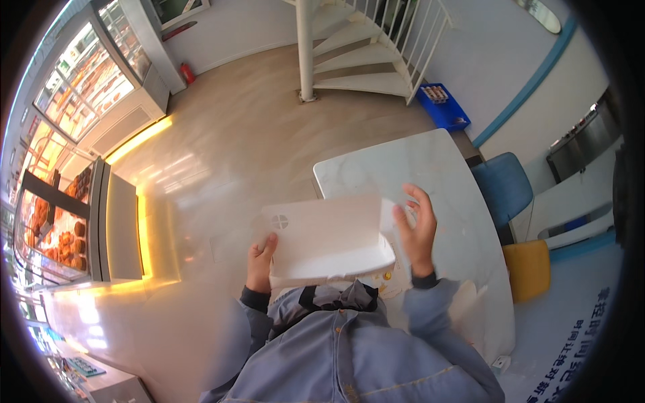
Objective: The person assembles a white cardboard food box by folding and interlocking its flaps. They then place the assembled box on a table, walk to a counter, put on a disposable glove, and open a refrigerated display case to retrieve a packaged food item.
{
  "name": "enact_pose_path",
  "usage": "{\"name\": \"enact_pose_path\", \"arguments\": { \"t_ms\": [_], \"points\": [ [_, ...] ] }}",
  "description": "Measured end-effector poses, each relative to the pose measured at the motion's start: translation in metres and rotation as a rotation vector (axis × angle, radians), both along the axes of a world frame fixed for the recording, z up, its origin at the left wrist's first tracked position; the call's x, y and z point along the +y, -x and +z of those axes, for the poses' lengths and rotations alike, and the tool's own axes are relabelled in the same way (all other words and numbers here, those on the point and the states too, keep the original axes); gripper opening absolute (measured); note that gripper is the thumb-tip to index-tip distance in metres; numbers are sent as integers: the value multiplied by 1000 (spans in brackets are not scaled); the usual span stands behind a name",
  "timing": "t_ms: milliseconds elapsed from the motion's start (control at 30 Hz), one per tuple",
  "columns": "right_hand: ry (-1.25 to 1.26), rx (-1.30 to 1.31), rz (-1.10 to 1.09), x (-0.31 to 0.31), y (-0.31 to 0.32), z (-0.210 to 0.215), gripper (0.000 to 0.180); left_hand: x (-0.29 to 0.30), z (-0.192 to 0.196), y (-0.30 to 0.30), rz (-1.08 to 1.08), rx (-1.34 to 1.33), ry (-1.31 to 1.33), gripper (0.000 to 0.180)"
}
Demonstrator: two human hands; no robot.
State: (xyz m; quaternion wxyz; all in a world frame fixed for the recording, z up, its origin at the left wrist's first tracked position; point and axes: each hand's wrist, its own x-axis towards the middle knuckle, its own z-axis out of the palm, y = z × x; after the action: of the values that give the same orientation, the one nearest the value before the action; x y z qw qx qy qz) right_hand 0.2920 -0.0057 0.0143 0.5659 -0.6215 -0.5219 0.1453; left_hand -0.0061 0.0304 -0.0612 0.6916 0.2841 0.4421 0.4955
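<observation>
In front of my body is a white paper box (329, 232), partly folded up, with a round cut-out crossed by slits near its left end. My left hand (261, 266) grips the box's left edge, thumb on the near face and the other fingers hidden behind it. At the box's right end, beside a raised side flap, my right hand (420, 235) is up with its fingers apart and curved. Whether its thumb touches the flap I cannot tell. Below the box's right corner, printed paper or packaging (396, 281) with a small gold spot partly shows on the table.
A white marbled table (463, 201) extends under and right of the box. Blue (504, 188) and yellow (529, 271) chairs stand along its right side. A spiral staircase (363, 67), a blue crate (443, 107) and lit bakery display cases (124, 228) lie farther off.
</observation>
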Motion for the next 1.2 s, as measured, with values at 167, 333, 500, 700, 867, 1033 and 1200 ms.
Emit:
{"name": "enact_pose_path", "arguments": {
  "t_ms": [167,333,500,700,867,1033,1200],
  "points": [
    [355,739,787,-15,-39,-29,43,7,19,-6,-120,21,71,19],
    [367,524,521,-34,8,-11,41,5,0,0,-254,113,-13,30],
    [437,467,394,-35,10,-11,39,2,40,-2,-287,-246,167,54],
    [415,554,372,-38,8,-19,35,10,0,8,-402,102,-106,45],
    [366,490,356,-38,8,-1,31,3,26,-1,-400,20,-85,36],
    [553,250,378,-47,5,-2,33,-4,43,2,-383,-24,-91,33],
    [705,246,390,-43,13,-4,31,1,34,-1,-576,371,-242,17]
  ]
}}
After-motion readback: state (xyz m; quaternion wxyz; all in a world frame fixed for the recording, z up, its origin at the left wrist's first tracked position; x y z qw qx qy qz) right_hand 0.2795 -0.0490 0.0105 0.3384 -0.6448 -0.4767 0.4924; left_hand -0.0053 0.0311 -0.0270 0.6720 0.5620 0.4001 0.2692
